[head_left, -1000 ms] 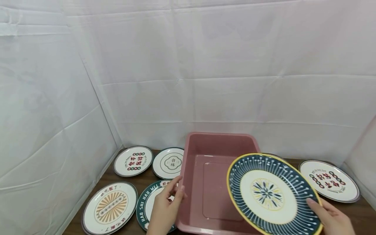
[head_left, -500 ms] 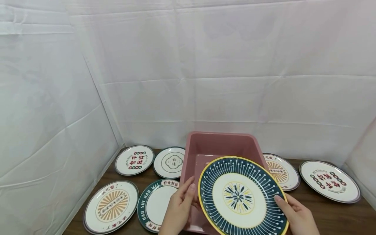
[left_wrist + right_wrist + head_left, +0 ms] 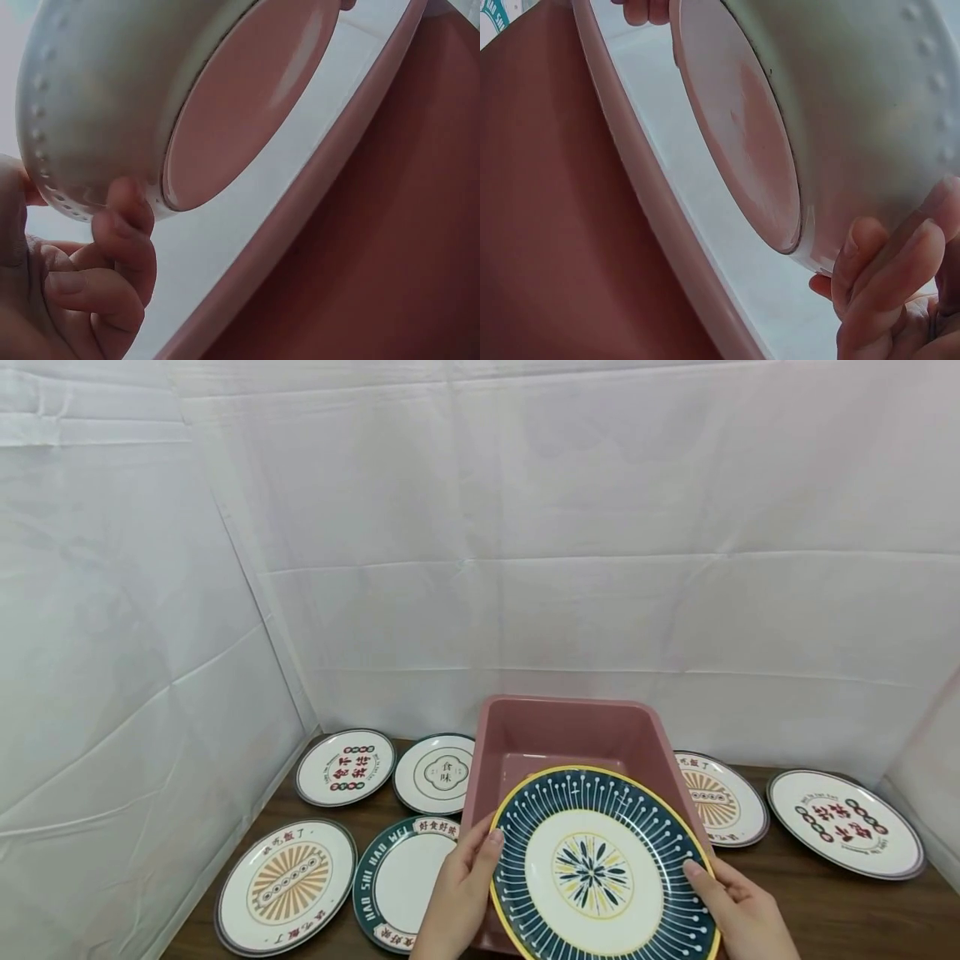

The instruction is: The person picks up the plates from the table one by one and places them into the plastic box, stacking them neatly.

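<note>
A large plate (image 3: 592,872) with a dark blue patterned rim and a yellow edge is held over the pink plastic tub (image 3: 566,727). My left hand (image 3: 463,885) grips its left edge, the thumb by the rim and the fingers (image 3: 124,247) curled beneath. At the right edge my right hand (image 3: 738,906) holds it, thumb on the face and fingers (image 3: 889,277) under it. Both wrist views show the plate's pale underside (image 3: 112,97) above the tub's rim (image 3: 641,180). The plate hides the near part of the tub.
Several plates lie on the dark wood table (image 3: 817,910). Left of the tub are a sunburst plate (image 3: 288,885), a green-rimmed plate (image 3: 408,889) and two smaller plates near the back. On the right are another sunburst plate (image 3: 712,793) and a red-lettered plate (image 3: 843,827). White cloth (image 3: 585,527) hangs behind.
My right hand has brought the blue-rimmed plate leftward over the tub. My left hand has left the tub's left edge and now grips the plate too.
</note>
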A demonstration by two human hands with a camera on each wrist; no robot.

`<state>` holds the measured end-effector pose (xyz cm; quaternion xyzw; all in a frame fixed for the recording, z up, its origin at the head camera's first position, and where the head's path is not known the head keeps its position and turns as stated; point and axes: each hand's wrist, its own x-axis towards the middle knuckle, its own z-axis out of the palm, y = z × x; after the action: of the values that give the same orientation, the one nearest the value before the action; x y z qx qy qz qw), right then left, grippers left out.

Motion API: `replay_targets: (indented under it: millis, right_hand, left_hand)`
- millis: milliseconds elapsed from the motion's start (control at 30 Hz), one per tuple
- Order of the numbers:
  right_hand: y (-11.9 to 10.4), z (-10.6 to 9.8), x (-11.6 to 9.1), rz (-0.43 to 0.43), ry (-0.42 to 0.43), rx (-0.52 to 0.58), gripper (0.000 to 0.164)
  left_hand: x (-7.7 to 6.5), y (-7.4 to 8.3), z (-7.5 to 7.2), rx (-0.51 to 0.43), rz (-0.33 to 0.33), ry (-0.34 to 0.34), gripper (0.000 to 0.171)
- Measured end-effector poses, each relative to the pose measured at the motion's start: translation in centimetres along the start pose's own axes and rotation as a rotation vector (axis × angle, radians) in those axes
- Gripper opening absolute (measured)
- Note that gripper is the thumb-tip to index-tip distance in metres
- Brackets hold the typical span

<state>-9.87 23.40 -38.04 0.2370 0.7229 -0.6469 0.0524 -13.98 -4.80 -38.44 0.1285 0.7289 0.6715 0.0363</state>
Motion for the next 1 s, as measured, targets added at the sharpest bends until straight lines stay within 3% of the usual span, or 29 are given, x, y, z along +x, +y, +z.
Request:
replay_targets:
  millis: [267,500,633,800,1000]
  right_hand:
    - [-0.3,0.5,-0.2,-0.048,-0.005,-0.022,0.085]
    - [-1.8,0.7,-0.4,-0.074,-0.020,-0.150,0.085]
    - [-2.9,0.7,-0.2,-0.142,-0.041,-0.181,0.082]
    - [-4.2,0.8,0.3,-0.245,-0.052,-0.123,0.070]
    - [-5.5,0.8,1.1,-0.322,-0.072,-0.078,0.073]
  left_hand:
    - [0.0,-0.1,0.0,-0.003,-0.005,0.036,0.049]
    - [0.6,0.5,-0.2,0.040,0.045,0.083,0.044]
    - [1.3,1.3,-0.2,0.029,0.088,0.132,0.041]
    - [2.2,2.1,-0.2,0.005,0.139,0.172,0.039]
    - [3.4,2.8,-0.2,0.021,0.173,0.207,0.039]
